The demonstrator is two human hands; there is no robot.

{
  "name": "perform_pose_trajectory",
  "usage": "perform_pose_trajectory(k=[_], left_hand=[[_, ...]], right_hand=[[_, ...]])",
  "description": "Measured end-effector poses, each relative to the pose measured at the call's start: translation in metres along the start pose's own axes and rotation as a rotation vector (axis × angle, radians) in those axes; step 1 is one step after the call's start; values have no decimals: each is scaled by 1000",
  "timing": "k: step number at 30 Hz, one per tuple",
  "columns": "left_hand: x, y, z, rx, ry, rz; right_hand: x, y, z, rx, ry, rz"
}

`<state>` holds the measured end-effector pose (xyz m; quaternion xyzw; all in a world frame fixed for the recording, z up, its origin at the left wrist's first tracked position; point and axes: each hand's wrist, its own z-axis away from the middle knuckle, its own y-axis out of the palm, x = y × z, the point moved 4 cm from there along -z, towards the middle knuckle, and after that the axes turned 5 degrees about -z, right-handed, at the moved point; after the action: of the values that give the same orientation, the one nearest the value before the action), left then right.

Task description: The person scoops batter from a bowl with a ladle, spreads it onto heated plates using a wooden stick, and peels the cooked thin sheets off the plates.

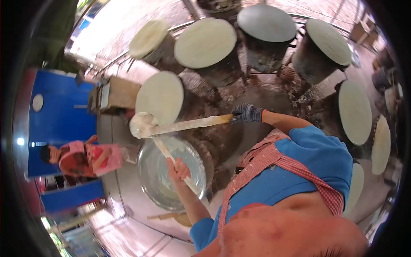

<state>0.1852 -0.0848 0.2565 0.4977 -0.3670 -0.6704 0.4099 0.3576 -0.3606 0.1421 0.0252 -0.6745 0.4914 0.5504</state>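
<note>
My left hand point(181, 169), bare, is closed around a pale stick-like handle point(163, 147) above a wide metal basin point(147, 188) of whitish liquid. In line with this handle sits the round bowl of a ladle point(142, 123), coated whitish. My right hand point(247, 113), in a dark knitted glove, is closed on the end of a long flat wooden paddle point(192, 124), smeared white along its length. The paddle's far end meets the ladle's bowl, and that overlap hides how they join. Just behind the ladle is a round griddle topped with a pale sheet point(160, 96).
Drum-shaped stoves stand in an arc around me, several with pale round sheets point(205, 43) on top. One has a grey lid-like top point(266, 23). At left, a person in a pink apron point(92, 158) stands near a blue panel point(64, 103). A cardboard box point(122, 92) is behind the griddle.
</note>
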Motion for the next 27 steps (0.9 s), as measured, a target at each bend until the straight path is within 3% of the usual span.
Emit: perform_pose_trajectory(k=[1, 3, 4, 7, 9, 12, 13, 14, 15, 16, 17, 18, 19, 20, 21, 23, 24, 26, 27], left_hand=[[17, 11, -30, 15, -35, -1], [53, 26, -81, -123, -245, 445], [74, 25, -109, -178, -291, 505], [138, 29, -191, -272, -474, 578], [179, 56, -249, -251, -610, 523], [226, 115, -334, 95, -699, 286], [242, 144, -360, 91, -735, 231], [253, 141, -394, 189, -926, 162], [265, 148, -431, 160, -897, -84], [275, 155, -467, 109, -891, -267], [292, 148, -518, 343, -962, -323], [301, 178, -537, 177, -557, -720], [315, 188, -556, 55, -646, -710], [329, 216, -560, -89, -419, -965], [347, 218, -577, 17, -409, -1037], [386, 203, -617, 124, -418, -998], [394, 188, -637, 138, -421, -1003], [398, 176, -667, 128, -189, -1446], [397, 177, -677, 145, -185, -1441]], right_hand=[[-31, -6, 8, 95, 143, 1], [-99, -14, 43, 72, 232, -61], [-131, -30, 67, 64, 293, -108], [-184, -95, 155, -150, 366, -28], [-199, -141, 218, -245, 456, 77], [-247, -193, 277, -422, 818, 140], [-246, -210, 285, -437, 841, 137], [-237, -235, 287, -632, 791, 89], [-236, -258, 283, -820, 720, 40], [-237, -271, 273, -1042, 462, -56], [-242, -286, 257, -1031, 419, -51], [-243, -303, 240, -1000, 413, 60], [-242, -317, 224, -971, 412, 163], [-231, -331, 202, -989, 355, 313], [-231, -336, 178, -994, 334, 307], [-250, -345, 144, -820, 756, 269], [-273, -341, 134, -835, 811, 313], [-294, -342, 135, -807, 882, 248], [-307, -346, 135, -767, 930, 188]])
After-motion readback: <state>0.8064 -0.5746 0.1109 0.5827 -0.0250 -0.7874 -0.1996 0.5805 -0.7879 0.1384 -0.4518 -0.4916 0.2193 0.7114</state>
